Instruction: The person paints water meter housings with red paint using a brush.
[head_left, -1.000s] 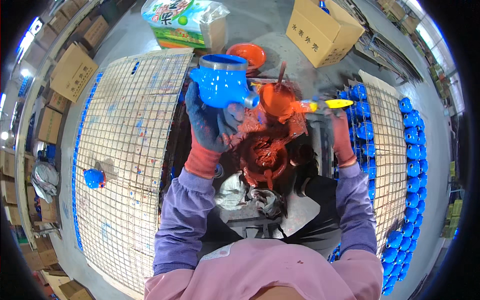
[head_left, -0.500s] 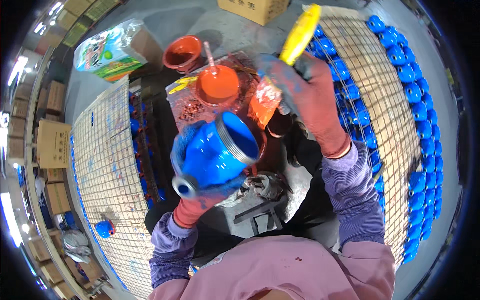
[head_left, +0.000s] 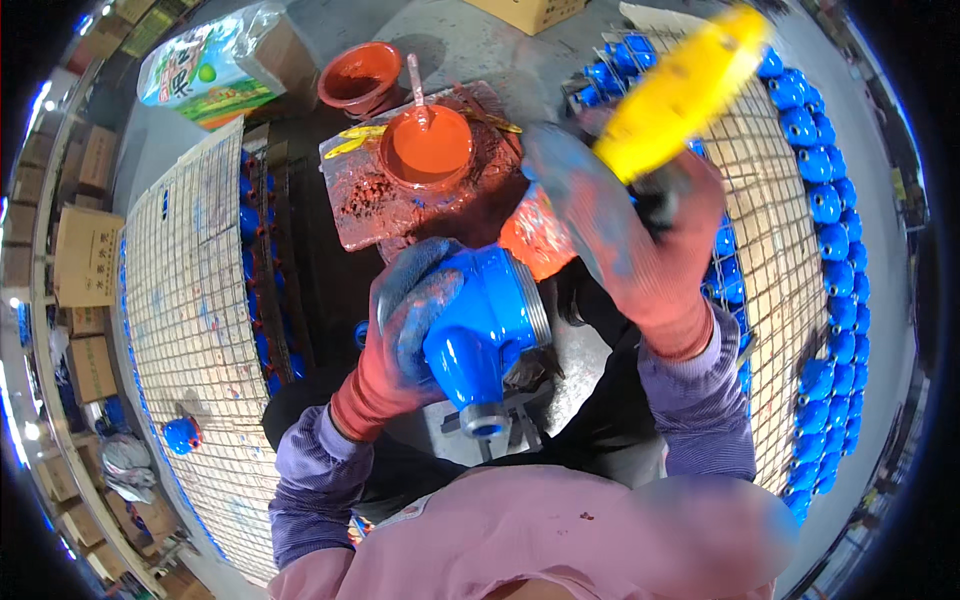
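Observation:
My left hand [head_left: 405, 318], in a red glove with blue-grey smears, grips a glossy blue pump-like housing [head_left: 478, 325] from its left side. The wide threaded mouth of the housing faces right, and its narrow spout points down toward me. My right hand [head_left: 635, 245], gloved alike, is closed round a paintbrush [head_left: 685, 95] with a thick yellow handle. Orange-red paint coats the brush's bristles [head_left: 541, 236], which are at the threaded mouth; whether they reach inside is hidden. Beyond my left hand, a bowl of orange paint [head_left: 425, 152] with a stick in it rests on a paint-stained board [head_left: 365, 205].
Another reddish bowl [head_left: 360, 80] stands behind the board. Wire-mesh racks lined with cardboard flank me, left [head_left: 200, 300] and right [head_left: 775, 330]. Rows of blue housings [head_left: 830, 205] line the right side. One small blue part [head_left: 181, 436] sits on the left rack.
The blue housing has turned: its mouth now faces right and its spout points down. My right hand has moved right and lower, bringing the bristles to the mouth.

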